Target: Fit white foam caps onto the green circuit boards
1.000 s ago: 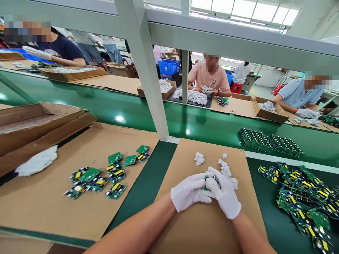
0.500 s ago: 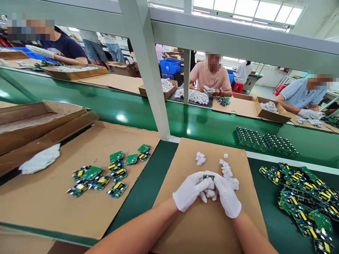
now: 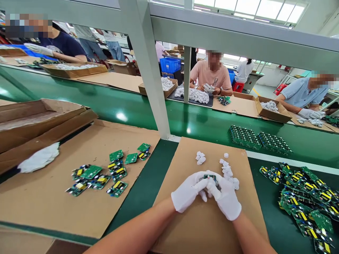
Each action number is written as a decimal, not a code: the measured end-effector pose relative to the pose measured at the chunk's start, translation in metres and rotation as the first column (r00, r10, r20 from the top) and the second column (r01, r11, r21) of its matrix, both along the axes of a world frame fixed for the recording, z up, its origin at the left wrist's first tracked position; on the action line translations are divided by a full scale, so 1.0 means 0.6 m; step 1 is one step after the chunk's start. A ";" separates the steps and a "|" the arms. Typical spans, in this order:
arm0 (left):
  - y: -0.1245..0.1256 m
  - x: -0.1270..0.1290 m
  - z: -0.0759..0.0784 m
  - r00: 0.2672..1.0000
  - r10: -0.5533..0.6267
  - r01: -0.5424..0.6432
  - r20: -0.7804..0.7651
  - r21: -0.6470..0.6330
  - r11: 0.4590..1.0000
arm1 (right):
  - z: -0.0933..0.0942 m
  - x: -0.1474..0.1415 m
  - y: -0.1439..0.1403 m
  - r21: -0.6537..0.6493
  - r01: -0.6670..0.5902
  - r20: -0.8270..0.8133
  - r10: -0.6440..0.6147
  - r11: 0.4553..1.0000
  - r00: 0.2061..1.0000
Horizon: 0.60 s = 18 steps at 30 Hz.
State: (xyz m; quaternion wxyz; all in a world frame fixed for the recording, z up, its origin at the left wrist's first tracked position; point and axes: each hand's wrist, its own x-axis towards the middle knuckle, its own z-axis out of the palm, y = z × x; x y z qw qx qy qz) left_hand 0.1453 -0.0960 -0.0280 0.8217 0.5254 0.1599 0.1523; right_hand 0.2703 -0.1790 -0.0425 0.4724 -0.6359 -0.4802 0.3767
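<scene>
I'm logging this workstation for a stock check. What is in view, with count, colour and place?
circuit board: one, green, pinched between both gloved hands
white plastic pieces: a loose scatter, white, on the centre cardboard just beyond the hands
cardboard sheet: one, brown, under the hands
loose boards: about a dozen, green with yellow parts, on the left cardboard sheet
board pile: many, green, heaped at right on the bench
stacked boards: two neat blocks, dark green, on the green conveyor
spare glove: one, white, far left
co-workers: three seated across the conveyor
left hand: white glove, closed on the board
right hand: white glove, closed on the board
</scene>
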 end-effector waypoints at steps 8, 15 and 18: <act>-0.004 0.004 -0.007 1.000 0.004 -0.004 -0.009 0.064 0.998 | 0.006 0.009 0.003 -0.004 0.023 0.001 -0.023 1.000 1.000; -0.001 0.005 -0.006 1.000 0.001 -0.001 0.016 0.040 0.999 | -0.001 0.008 0.003 -0.016 0.011 -0.094 -0.012 1.000 0.996; 0.006 0.006 -0.012 0.998 0.070 -0.070 0.001 0.020 0.997 | -0.008 0.008 0.005 -0.026 -0.012 -0.213 0.006 1.000 0.977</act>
